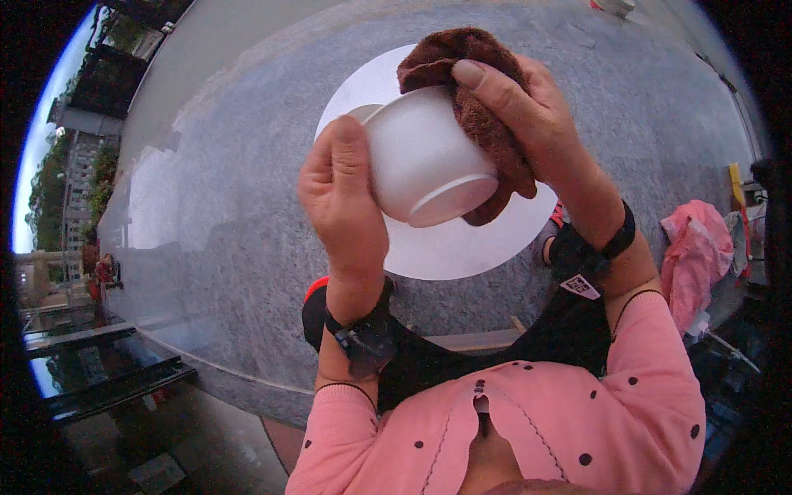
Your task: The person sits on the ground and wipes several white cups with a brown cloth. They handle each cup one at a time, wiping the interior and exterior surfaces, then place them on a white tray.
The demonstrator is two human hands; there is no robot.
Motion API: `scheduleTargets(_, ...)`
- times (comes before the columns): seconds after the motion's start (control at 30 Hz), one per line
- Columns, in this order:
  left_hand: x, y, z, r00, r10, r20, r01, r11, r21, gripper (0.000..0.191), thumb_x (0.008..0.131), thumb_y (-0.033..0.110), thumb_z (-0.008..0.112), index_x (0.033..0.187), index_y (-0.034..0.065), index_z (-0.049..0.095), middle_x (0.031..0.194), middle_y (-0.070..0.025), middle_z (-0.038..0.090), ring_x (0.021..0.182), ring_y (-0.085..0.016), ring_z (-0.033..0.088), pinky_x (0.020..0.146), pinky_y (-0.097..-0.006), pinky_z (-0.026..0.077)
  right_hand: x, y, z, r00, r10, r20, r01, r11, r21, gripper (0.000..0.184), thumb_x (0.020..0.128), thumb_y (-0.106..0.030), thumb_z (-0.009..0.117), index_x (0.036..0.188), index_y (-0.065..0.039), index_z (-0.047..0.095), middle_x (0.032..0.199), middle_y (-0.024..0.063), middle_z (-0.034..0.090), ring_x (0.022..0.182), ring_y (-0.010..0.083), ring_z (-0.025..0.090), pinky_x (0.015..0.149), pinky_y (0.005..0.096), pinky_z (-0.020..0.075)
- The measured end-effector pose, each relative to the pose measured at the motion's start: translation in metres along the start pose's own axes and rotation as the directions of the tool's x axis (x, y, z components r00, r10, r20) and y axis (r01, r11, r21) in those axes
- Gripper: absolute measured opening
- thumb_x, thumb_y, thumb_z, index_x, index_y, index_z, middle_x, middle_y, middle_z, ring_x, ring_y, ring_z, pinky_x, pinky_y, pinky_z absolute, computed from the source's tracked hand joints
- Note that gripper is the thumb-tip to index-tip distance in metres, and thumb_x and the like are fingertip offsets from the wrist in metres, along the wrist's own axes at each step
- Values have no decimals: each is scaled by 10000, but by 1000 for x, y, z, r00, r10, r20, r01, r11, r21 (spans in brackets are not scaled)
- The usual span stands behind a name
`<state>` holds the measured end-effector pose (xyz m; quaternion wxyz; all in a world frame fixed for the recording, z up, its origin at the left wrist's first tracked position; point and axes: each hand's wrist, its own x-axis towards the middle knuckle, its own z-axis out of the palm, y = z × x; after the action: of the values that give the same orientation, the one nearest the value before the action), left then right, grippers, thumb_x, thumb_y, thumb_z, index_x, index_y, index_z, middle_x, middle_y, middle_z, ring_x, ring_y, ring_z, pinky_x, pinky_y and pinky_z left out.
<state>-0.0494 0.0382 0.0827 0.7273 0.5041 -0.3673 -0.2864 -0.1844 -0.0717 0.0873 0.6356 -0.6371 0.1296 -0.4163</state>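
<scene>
A white bowl [427,154] is tilted on its side in front of me, its foot ring towards my body. My left hand [343,176] grips it near the rim, thumb on the outer wall. On the other side, my right hand [526,105] holds a brown cloth [470,55], which is bunched over the rim and hangs down along the bowl's wall. Most of the inside of the bowl is hidden from view. Beneath both hands is a round white tabletop or stool top [458,253].
The grey mottled floor [247,185] spreads around the round top. Pink fabric [696,253] hangs or lies at the right, beside a yellow-edged object [736,182]. Part of a container [615,6] shows at the top edge. Dark glossy panels [111,371] stand at the lower left.
</scene>
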Motion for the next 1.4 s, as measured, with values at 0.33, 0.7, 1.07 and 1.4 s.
scheduleTargets(0.33, -2, -5, 3, 985, -161, -69, 141, 962, -235, 293, 1003, 236, 516, 871, 13, 654, 726, 22, 573, 688, -58, 512, 597, -234, 428, -3, 4, 3, 996, 77, 34, -78, 997, 24, 265, 938, -239, 574, 1037, -4, 648, 751, 0, 596, 653, 61, 529, 591, 222, 453)
scheduleTargets(0.7, -2, -7, -1, 979, -44, 200, 46, 999, -6, 221, 985, 186, 547, 973, -3, 661, 844, 3, 619, 758, -49, 528, 659, -216, 440, -7, 6, 3, 993, -107, 53, 116, 972, -206, 248, 913, -232, 586, 1025, -29, 673, 716, 12, 600, 665, 78, 546, 612, 250, 465)
scheduleTargets(1.07, -6, -2, 1, 963, -29, 268, -33, 975, 221, 246, 997, 198, 518, 924, 7, 655, 811, 25, 595, 726, -46, 495, 621, -211, 417, -9, 2, -1, 988, -89, 128, 133, 909, -394, 247, 907, -226, 590, 1017, -18, 664, 801, 51, 651, 712, 104, 574, 658, 271, 479)
scheduleTargets(1.4, 2, 1, -4, 991, -84, 105, 80, 996, 37, 251, 1001, 200, 510, 932, -2, 643, 816, 2, 594, 726, -47, 499, 615, -203, 415, -5, 10, 0, 999, 25, 49, -18, 989, -149, 248, 925, -248, 572, 1011, -31, 658, 766, 27, 616, 704, 93, 557, 661, 265, 479)
